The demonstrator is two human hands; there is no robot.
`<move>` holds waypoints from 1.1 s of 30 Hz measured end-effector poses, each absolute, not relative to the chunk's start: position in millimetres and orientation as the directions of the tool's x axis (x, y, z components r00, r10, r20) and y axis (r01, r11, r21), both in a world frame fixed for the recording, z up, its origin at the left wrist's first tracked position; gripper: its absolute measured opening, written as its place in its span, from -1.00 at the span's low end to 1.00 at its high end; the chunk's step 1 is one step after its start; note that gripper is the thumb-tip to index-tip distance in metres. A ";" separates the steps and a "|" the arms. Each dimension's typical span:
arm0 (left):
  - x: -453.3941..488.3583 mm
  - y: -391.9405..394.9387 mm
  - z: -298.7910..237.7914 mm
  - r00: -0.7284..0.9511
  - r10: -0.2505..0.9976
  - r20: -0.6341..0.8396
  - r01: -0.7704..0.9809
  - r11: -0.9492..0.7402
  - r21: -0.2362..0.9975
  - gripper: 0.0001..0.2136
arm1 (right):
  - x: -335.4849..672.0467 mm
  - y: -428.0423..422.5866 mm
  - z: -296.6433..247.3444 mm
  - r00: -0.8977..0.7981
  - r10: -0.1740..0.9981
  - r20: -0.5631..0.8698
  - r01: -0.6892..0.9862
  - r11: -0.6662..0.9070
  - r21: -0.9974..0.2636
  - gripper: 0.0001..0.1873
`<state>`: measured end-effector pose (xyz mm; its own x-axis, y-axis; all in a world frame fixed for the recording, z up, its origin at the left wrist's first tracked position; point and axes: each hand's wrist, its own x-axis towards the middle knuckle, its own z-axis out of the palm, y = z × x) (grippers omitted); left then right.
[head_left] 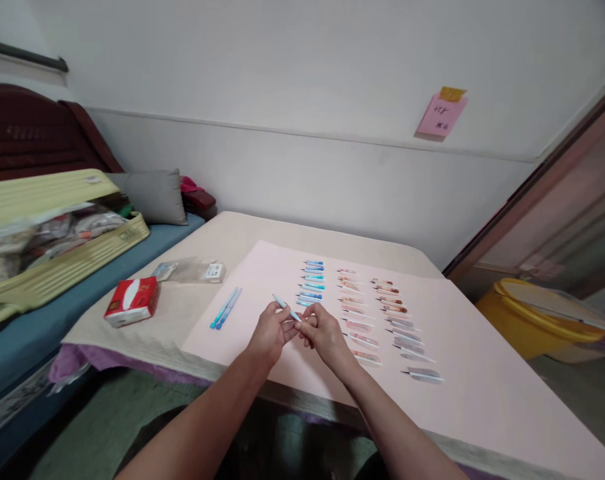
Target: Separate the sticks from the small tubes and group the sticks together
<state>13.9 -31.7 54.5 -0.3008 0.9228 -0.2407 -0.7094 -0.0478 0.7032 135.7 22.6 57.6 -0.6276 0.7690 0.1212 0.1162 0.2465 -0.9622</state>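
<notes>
A slim light blue pen (280, 302) is held above the table between both hands, tilted with its upper end toward the far left. My left hand (272, 330) has its fingers closed around the pen's middle. The fingers of my right hand (326, 335) pinch the lower end, hiding its tip. To the left, two blue pens (226, 309) lie side by side on the pale pink sheet (267, 257). Beyond my right hand runs a column of blue pens (311, 287). Further right are columns of pink pens (358, 327) and of brown pens (393, 301) and grey pens (407, 341).
On the cloth-covered table, a red tissue pack (132, 300) and a clear plastic bag (192, 269) lie left. A blue-seated bench (175, 233) holds an open yellow case (127, 235) and a grey cushion (150, 197). A yellow tub (522, 320) stands right. The white wall is behind.
</notes>
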 end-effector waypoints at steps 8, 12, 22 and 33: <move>13.8 -27.7 45.0 -0.291 0.916 -0.276 -0.745 -0.036 0.666 -0.93 | 134.6 24.8 48.1 -0.614 0.778 0.129 0.152 0.277 -0.949 -0.83; 12.1 -25.2 45.6 -0.297 0.889 -0.349 -0.813 -0.044 0.581 -0.89 | 131.5 27.7 51.2 -0.645 0.757 0.102 0.152 0.258 -0.954 -0.82; -18.5 -24.6 67.9 -0.434 0.757 -0.488 -0.849 -0.164 0.502 -0.87 | 152.8 97.0 -1.1 -0.385 0.904 0.185 0.775 0.426 -0.467 -0.76; -21.4 -22.2 68.8 -0.432 0.735 -0.522 -0.852 -0.143 0.503 -0.90 | 126.3 98.4 -30.3 -0.467 0.878 0.106 0.836 0.477 -0.271 -0.65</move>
